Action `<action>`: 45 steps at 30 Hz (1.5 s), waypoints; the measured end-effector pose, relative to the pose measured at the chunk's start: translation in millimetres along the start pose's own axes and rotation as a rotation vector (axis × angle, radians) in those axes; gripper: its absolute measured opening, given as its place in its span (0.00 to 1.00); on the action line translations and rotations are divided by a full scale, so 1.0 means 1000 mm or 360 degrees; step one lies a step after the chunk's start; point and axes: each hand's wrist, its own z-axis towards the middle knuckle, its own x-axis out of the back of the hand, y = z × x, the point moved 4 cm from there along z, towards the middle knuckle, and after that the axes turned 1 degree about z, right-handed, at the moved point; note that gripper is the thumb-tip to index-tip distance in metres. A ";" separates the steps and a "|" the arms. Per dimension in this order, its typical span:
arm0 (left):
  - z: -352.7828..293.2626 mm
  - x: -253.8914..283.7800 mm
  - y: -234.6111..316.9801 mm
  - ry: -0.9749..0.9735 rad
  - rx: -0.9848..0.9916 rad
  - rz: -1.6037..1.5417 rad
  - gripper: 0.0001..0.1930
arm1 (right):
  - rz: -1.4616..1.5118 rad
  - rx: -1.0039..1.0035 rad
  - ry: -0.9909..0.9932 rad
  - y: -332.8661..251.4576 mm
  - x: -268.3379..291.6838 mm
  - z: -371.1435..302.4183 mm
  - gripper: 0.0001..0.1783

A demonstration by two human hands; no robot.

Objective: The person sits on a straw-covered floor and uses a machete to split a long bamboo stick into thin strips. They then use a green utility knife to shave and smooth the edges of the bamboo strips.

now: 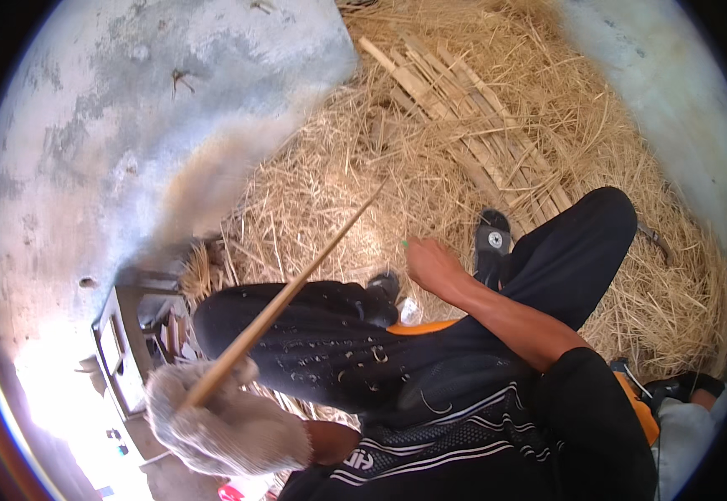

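Observation:
My left hand (221, 427), in a pale knitted work glove, is closed around the thick end of a long tapering bamboo stick (284, 297). The stick slants up and to the right across my left thigh, and its thin tip is above the straw. In front of my lap my bare right hand (434, 264) is closed, apart from the stick. A tiny green bit (405, 244) shows at its fingers; whatever else it holds is hidden.
Straw and shavings (313, 179) cover the floor. Split bamboo strips (472, 125) lie beyond my feet, between pale walls. A dark-framed stand (121, 342) is at the left. A curved tool (654, 240) lies right of my knee. Another person's leg (685, 434) shows at lower right.

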 end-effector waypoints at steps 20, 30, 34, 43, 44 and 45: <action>0.004 0.002 0.000 -0.0177 0.0106 0.0068 0.21 | 0.0337 0.0043 -0.0050 -0.088 0.066 0.002 0.14; 0.004 0.026 -0.017 -0.0247 0.0124 -0.0233 0.21 | 0.0458 0.0384 0.0155 -0.136 0.074 -0.010 0.11; 0.000 0.020 -0.017 0.0064 0.0201 -0.0006 0.21 | 0.0508 0.0414 0.0129 -0.161 0.088 -0.019 0.11; -0.002 0.009 -0.014 0.0052 0.0195 -0.0032 0.20 | 0.0260 0.0216 0.0133 -0.108 0.060 0.011 0.09; -0.005 0.007 -0.015 0.0195 0.0196 0.0029 0.20 | 0.0335 0.0275 0.0096 -0.123 0.067 0.002 0.09; -0.004 0.004 -0.013 0.0239 0.0167 0.0142 0.19 | 0.0398 0.0361 0.0075 -0.142 0.078 -0.005 0.09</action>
